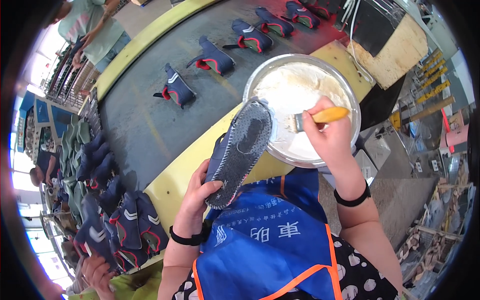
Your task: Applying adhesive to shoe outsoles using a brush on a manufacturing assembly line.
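Observation:
My left hand (197, 192) grips the heel end of a navy shoe upper (246, 145), thumb pressed on its dark grey underside. The stitched bottom edge shows all round, and the toe end lies against the near-left rim of a metal bowl (354, 92). White paste (290, 85) fills much of that bowl. Over it my right hand (327, 132) is closed round a brush with a yellow handle (331, 115). The bristles point left toward the shoe's toe, a short way off. Whether they touch the paste I cannot tell.
Several navy shoe uppers with red trim, one of them (175, 90), stand along the dark conveyor belt (135, 125). More uppers (131, 220) are heaped at the left. A co-worker's hand (97, 272) is at lower left; another person (95, 30) stands across the belt.

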Action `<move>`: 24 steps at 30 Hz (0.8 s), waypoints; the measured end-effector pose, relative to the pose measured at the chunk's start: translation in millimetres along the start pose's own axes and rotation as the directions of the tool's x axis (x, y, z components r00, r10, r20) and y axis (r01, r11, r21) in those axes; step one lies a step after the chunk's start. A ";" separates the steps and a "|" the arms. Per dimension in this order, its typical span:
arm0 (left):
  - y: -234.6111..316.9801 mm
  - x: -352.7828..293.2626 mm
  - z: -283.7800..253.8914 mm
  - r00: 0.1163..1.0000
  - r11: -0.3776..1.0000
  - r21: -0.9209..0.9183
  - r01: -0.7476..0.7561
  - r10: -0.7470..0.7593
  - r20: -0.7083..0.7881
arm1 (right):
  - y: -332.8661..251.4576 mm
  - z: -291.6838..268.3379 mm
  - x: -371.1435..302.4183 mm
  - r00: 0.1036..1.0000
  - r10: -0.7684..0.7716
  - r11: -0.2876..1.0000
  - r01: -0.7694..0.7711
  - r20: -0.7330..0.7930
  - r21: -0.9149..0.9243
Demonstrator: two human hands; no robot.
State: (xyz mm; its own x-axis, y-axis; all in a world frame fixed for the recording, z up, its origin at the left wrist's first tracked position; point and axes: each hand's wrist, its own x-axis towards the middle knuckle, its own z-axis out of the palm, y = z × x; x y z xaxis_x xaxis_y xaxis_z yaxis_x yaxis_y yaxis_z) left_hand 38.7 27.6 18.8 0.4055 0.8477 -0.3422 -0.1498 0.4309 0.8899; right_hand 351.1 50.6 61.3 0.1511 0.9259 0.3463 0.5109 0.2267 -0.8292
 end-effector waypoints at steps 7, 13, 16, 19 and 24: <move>1.4 -1.2 -9.2 0.995 0.999 0.025 -0.028 0.030 -0.095 | -7.2 32.1 2.1 0.965 -0.203 0.944 0.238 -0.168 0.230; 2.5 -8.0 0.8 0.997 0.997 0.048 -0.056 0.058 -0.048 | -18.3 44.7 -6.6 0.994 -0.101 0.979 0.109 -0.052 0.175; 0.1 -7.0 -4.6 0.997 1.000 0.027 -0.016 0.018 -0.080 | -21.5 47.2 -18.6 0.994 -0.080 0.971 0.060 0.080 0.233; -4.7 -0.1 -14.2 0.993 0.999 -0.053 0.000 -0.006 -0.119 | -17.0 41.7 -23.5 0.966 0.077 0.907 -0.171 0.248 0.384; 7.9 5.8 -43.5 0.957 0.842 -0.539 -0.017 -0.143 -0.253 | -0.6 20.2 -22.2 0.947 0.244 0.716 -0.323 0.212 0.619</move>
State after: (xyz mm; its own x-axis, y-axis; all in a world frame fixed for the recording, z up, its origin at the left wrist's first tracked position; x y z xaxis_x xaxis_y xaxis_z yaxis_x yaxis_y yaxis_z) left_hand 0.7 49.4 10.7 0.1813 0.8277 -0.5311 -0.6193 0.5156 0.5921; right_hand 330.4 36.1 45.2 0.0884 0.9955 0.0330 -0.2065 0.0507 -0.9771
